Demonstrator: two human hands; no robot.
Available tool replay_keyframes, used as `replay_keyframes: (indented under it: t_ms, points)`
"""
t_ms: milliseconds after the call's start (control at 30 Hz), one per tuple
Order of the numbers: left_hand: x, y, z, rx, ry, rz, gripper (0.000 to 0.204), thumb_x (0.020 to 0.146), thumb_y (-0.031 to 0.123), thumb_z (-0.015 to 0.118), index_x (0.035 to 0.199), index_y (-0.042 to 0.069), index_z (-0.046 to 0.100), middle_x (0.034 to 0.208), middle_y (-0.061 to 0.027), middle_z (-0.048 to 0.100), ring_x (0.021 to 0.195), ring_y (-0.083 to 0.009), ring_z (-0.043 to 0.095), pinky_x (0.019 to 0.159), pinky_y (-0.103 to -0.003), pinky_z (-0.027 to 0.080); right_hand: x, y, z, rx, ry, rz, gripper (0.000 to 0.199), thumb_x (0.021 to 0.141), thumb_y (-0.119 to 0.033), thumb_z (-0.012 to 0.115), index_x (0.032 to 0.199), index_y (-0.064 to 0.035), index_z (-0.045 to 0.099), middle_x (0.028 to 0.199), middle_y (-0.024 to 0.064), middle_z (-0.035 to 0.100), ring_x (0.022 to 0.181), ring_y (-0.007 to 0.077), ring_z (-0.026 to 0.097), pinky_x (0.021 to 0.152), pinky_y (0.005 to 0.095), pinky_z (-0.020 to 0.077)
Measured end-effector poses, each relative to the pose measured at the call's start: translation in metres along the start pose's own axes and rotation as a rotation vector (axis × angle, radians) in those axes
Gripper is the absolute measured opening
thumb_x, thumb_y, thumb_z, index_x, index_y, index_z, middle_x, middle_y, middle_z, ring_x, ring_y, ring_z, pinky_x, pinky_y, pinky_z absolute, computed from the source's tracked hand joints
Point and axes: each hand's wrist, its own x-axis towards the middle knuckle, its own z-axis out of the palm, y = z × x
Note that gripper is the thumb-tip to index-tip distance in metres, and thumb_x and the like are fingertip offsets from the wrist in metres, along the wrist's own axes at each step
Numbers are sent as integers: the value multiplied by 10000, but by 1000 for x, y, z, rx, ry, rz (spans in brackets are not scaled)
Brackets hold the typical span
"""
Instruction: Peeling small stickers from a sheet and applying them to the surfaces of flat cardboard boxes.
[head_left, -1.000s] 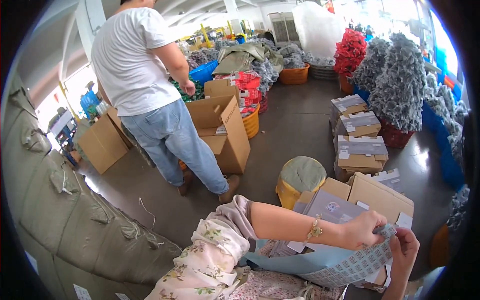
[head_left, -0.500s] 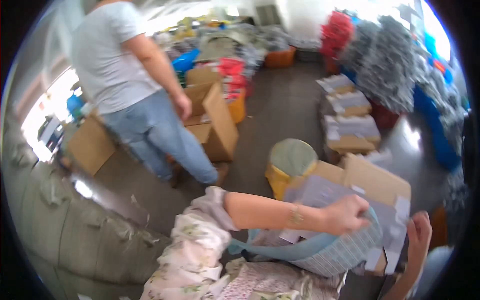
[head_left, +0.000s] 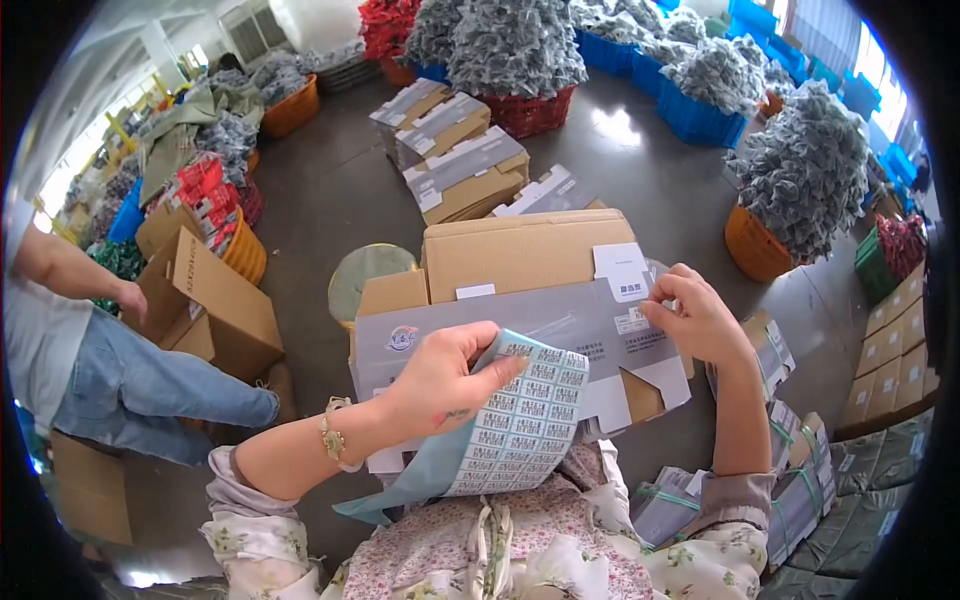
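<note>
Fingers of our left hand [head_left: 450, 385] clamp the upper edge of a label sheet [head_left: 525, 425], thumb over its printed face; thumb and forefinger of our right hand [head_left: 705, 325] curl close together near the white panel [head_left: 618, 262] of a flattened carton [head_left: 460, 315], and we cannot tell whether a label sits between them. We do best, we judge, to grip the sheet firmly and bend its backing sharply, so a corner lifts without creasing. Thin and pale blue behind, the sheet bows toward our floral clothing [head_left: 540, 525], before the carton's smooth grey board and raw brown flap [head_left: 525, 255]. Beyond, stacked flat cartons [head_left: 480, 175] lie near a red basket [head_left: 535, 115] bearing a frilly grey heap [head_left: 510, 45].
</note>
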Motion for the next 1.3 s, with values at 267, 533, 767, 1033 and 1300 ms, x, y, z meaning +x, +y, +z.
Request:
replay_keyframes:
  t_ms: [267, 533, 767, 1033, 1300]
  points:
    - [-7, -8, -3, 69, 78, 66, 180, 876, 191, 643, 873, 13, 614, 646, -30, 565, 609, -80, 489, 554, -298, 410, 13, 16, 22, -243, 63, 59, 289, 702, -248, 747, 742, -3, 598, 777, 145, 528, 782, 328, 546, 681, 402, 446]
    - [0, -7, 2, 89, 129, 268, 187, 812, 159, 651, 786, -4, 564, 595, -104, 559, 538, -185, 569, 518, -348, 420, -5, 36, 11, -393, 19, 161, 186, 835, -154, 636, 827, 13, 555, 770, 107, 556, 744, 235, 526, 671, 363, 409]
    - [4, -26, 8, 5, 192, 407, 203, 801, 133, 652, 745, -19, 529, 585, -130, 559, 492, -199, 555, 493, -348, 415, 1, -12, 12, -701, 22, 0, 346, 904, -350, 588, 831, -13, 616, 664, 138, 571, 627, 291, 554, 594, 420, 443]
    - [-6, -12, 3, -126, 160, 260, 184, 777, 104, 660, 741, -19, 528, 606, -101, 572, 534, -171, 549, 517, -329, 408, 3, -25, 2, -571, 77, 120, 426, 939, -405, 564, 896, 13, 635, 760, 181, 607, 665, 329, 586, 616, 431, 477]
    - [-8, -7, -8, -190, 110, 363, 163, 807, 93, 650, 752, -10, 537, 601, -48, 518, 569, -97, 451, 527, -299, 365, -7, 60, 15, 494, 259, 29, 362, 944, -276, 593, 1070, 63, 615, 962, 169, 658, 784, 273, 623, 694, 415, 506]
